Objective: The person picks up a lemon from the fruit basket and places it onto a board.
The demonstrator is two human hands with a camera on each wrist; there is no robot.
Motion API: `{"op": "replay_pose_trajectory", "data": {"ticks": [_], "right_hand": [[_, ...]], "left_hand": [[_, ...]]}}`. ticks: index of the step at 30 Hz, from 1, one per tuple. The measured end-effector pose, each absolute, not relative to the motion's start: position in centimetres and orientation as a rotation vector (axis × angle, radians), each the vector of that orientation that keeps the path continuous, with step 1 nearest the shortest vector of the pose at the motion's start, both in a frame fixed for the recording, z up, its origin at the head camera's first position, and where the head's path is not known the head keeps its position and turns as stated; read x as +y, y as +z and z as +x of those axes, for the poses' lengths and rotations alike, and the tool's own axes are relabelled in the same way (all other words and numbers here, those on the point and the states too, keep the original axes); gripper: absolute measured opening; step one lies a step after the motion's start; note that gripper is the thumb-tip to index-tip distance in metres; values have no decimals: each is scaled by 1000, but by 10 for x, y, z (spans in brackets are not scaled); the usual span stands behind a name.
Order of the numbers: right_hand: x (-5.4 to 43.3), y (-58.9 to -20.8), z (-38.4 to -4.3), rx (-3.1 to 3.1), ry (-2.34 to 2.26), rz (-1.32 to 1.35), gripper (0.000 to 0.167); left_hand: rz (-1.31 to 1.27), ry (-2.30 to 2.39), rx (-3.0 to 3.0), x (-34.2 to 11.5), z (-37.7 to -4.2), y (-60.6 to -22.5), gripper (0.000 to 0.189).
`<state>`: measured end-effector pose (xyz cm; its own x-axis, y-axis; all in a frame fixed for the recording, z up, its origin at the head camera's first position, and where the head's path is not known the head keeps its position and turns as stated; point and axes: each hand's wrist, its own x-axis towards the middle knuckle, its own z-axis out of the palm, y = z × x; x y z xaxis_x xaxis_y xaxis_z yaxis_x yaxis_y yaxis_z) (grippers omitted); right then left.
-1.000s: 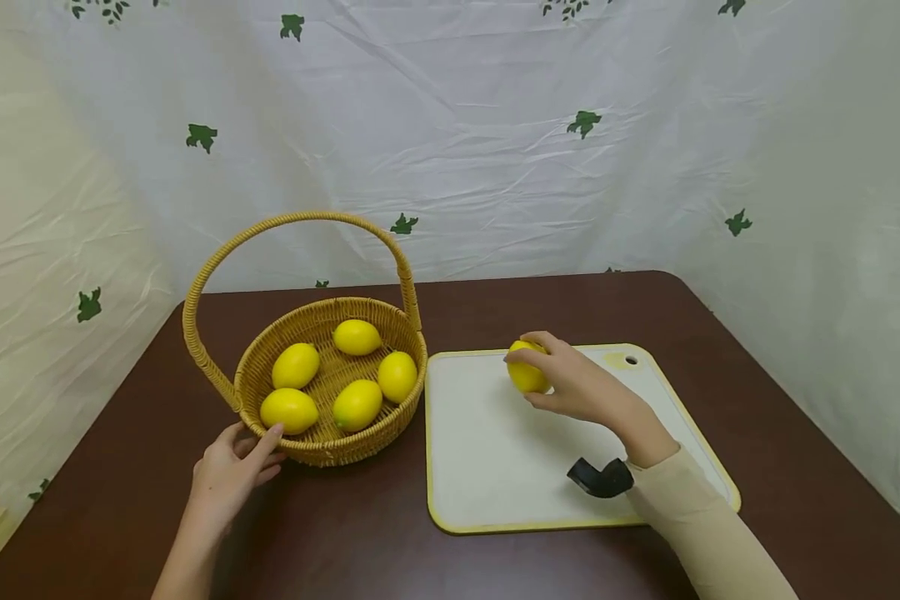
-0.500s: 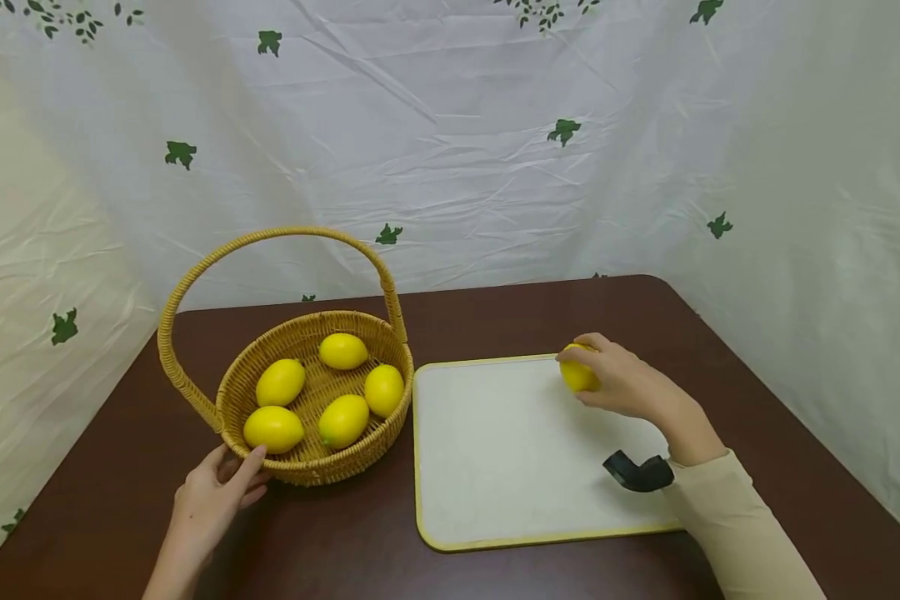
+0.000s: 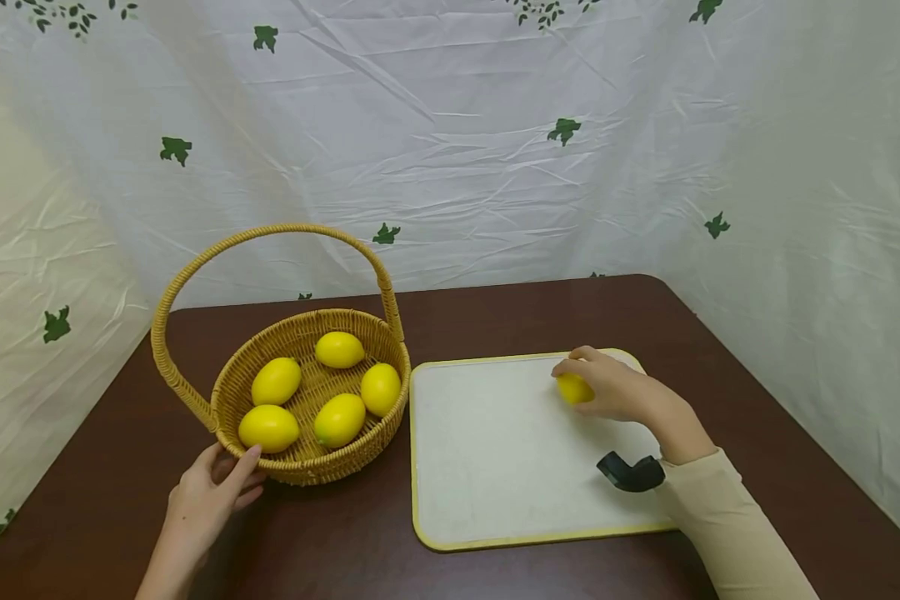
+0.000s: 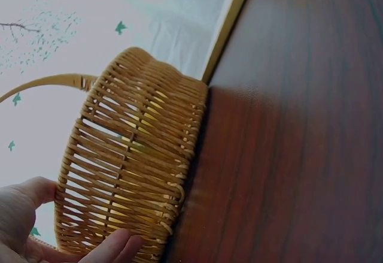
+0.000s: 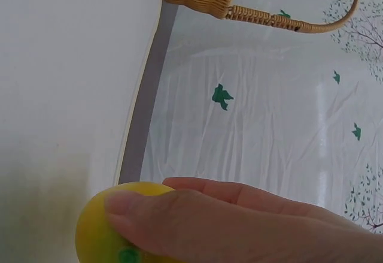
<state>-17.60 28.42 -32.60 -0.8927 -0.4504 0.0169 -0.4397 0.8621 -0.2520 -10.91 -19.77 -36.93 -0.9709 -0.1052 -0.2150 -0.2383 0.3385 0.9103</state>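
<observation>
Leaf-print curtain [image 3: 450, 192] behind, dark table [image 3: 540, 312] below, and one lemon [image 3: 572, 389] is gripped in the right hand [image 3: 617, 393] over the white board's [image 3: 495, 454] far right part, contact unclear. Looks like early days: five other lemons [image 3: 339, 419] sit in the basket [image 3: 315, 477] on the left, left hand [image 3: 208, 493] holding its near-left rim.

Yellow lemons [image 3: 340, 421], tan basket [image 3: 315, 473], yellow-rimmed white board [image 3: 495, 467], leaf-patterned cloth [image 3: 450, 167]

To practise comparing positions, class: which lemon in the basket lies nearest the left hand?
The front-left lemon, just beyond the left hand; the other four lemons lie farther off.
</observation>
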Motion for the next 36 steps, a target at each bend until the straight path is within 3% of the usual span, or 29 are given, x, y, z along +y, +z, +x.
{"op": "replay_pose_trajectory", "data": {"ticks": [11, 36], "right_hand": [[282, -325, -173, 2977, -385, -663, 36], [284, -325, -175, 2975, -373, -609, 49]], "left_hand": [[-274, 1709, 2499, -196, -112, -365, 86], [-299, 1707, 2503, -195, -107, -368, 82]]}}
